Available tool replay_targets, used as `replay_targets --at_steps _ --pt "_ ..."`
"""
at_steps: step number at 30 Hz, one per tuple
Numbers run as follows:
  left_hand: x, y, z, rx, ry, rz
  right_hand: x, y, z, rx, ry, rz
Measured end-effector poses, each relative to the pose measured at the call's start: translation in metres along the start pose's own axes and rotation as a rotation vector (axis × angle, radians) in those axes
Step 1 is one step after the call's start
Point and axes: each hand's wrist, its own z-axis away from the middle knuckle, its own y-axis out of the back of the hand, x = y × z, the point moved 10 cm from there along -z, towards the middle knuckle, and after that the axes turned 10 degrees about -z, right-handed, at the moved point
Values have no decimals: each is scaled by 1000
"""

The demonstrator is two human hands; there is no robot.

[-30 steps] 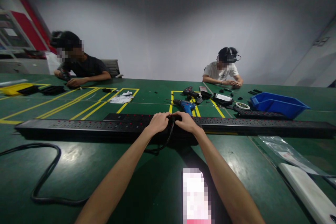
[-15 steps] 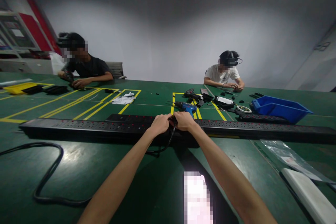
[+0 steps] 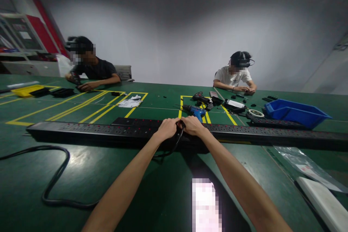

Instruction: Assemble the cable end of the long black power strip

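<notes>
From my head, looking forward and down: my left hand (image 3: 168, 129) and right hand (image 3: 192, 126) nearly meet above a long black power strip (image 3: 95, 129), lying crosswise before me on a green table (image 3: 87, 177). My fingers curl in at the upper end of a black cable (image 3: 178, 141) that curves down the strip's near side; I cannot tell which hand grips it. A blue drill (image 3: 196, 112) lies just beyond, a blue bin (image 3: 297, 113) farther right. A bright screen (image 3: 205, 204) sits between my forearms.
</notes>
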Motion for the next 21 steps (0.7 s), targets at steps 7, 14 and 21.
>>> replay_targets --at_steps 7,14,21 --pt "-1 -4 -1 0 11 -14 7 -1 14 -3 53 -223" --pt "-1 -4 -1 -4 24 -26 19 -1 11 34 -34 -462" --pt "0 -4 -2 8 11 -40 20 -8 8 24 -3 -564"
